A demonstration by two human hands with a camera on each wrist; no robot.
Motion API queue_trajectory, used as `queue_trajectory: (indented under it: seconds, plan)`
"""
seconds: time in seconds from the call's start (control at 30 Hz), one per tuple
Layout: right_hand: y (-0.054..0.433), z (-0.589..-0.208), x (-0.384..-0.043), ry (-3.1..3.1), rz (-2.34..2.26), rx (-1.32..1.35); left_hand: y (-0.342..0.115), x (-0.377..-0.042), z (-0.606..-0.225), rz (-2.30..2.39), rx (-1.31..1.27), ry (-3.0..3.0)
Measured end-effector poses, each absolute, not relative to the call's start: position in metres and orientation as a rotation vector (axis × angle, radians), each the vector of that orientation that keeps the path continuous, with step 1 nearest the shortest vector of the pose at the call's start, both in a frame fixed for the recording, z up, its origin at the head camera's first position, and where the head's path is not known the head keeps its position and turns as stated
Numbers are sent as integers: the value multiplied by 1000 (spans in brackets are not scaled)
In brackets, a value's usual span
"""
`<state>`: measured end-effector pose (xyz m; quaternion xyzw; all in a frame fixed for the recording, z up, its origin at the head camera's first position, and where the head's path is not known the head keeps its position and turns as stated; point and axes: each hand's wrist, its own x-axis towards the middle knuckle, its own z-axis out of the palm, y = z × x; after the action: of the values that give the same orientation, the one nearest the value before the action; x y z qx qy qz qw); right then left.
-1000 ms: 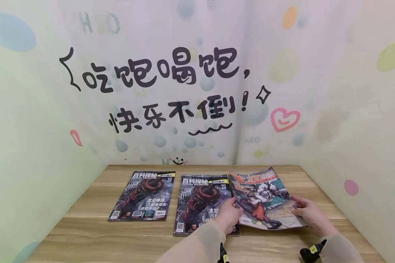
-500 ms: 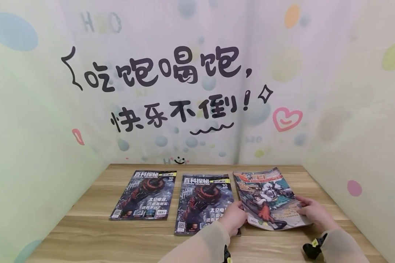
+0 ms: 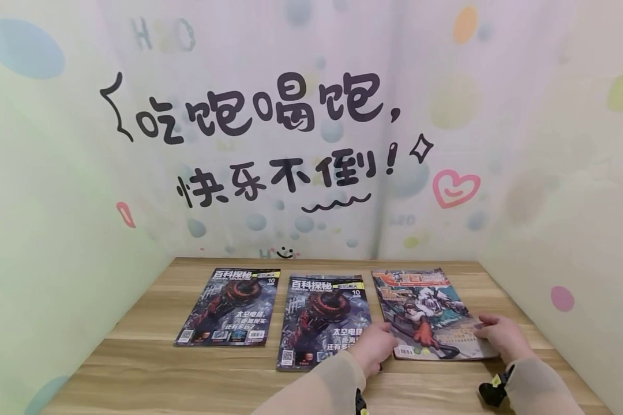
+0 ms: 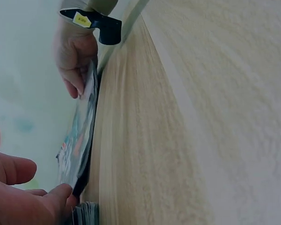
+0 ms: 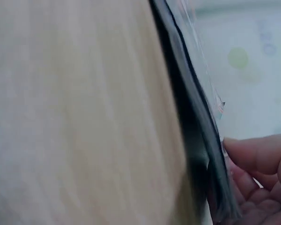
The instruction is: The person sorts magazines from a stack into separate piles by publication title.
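A magazine with a red-titled, comic-style cover [image 3: 428, 317] lies at the right of the table, its near edge slightly raised in the right wrist view. My right hand [image 3: 505, 337] pinches its right edge, thumb [image 5: 257, 152] on the cover and fingers curled underneath. By its lower left corner is my left hand [image 3: 374, 349], a fingertip right at the edge and the thumb [image 4: 14, 168] held apart from the cover. That hand also covers the lower right corner of the middle magazine [image 3: 322, 323], which has a dark cover with a red ring-shaped machine.
A matching dark magazine [image 3: 228, 308] lies farther left on the wooden table [image 3: 161, 380]. Another edge peeks out behind the middle magazine's top. Printed curtain walls [image 3: 301, 230] enclose the table at the back and both sides.
The comic-style magazine has shifted a little right, away from the middle one, and come down flatter on the table. My left hand has loosened from its edge; the right hand keeps its hold.
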<state>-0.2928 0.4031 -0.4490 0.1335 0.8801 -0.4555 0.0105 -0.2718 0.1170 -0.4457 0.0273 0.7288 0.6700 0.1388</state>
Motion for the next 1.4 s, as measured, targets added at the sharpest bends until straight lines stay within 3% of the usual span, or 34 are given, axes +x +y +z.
queue_trajectory:
  seconds: [0.47, 1.4]
  plan:
    - [376, -433, -291, 2980, -1208, 333, 93, -273, -438, 1949, 199, 2145]
    - [208, -441, -291, 2779, -1634, 135, -24, -290, -437, 1834, 162, 2440]
